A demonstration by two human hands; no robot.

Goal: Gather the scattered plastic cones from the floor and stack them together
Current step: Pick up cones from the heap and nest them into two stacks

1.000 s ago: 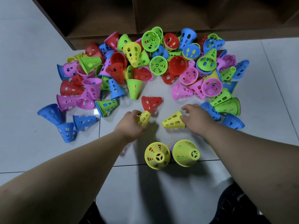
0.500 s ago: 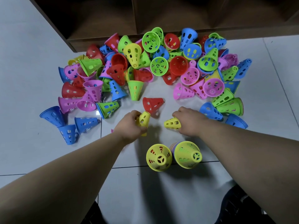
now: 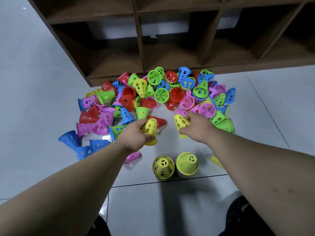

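Many perforated plastic cones in red, blue, green, pink and yellow lie in a scattered pile (image 3: 160,94) on the floor in front of a shelf. My left hand (image 3: 136,135) grips a yellow cone (image 3: 150,129), held upright above the floor. My right hand (image 3: 197,126) grips another yellow cone (image 3: 181,123), narrow end pointing up and left. Closer to me, two upright stacks stand side by side: a yellow one (image 3: 163,169) and a yellow-green one (image 3: 187,163).
A dark wooden cubby shelf (image 3: 170,48) stands behind the pile. A pink cone (image 3: 132,156) lies under my left forearm, and a yellow cone (image 3: 216,160) peeks out beside my right forearm. Grey floor tiles (image 3: 34,133) extend to both sides. My dark shoes show at the bottom.
My right hand closed on the yellow cone and lifted it off the floor. My left hand raised its yellow cone too. The camera tilted up, showing more of the shelf.
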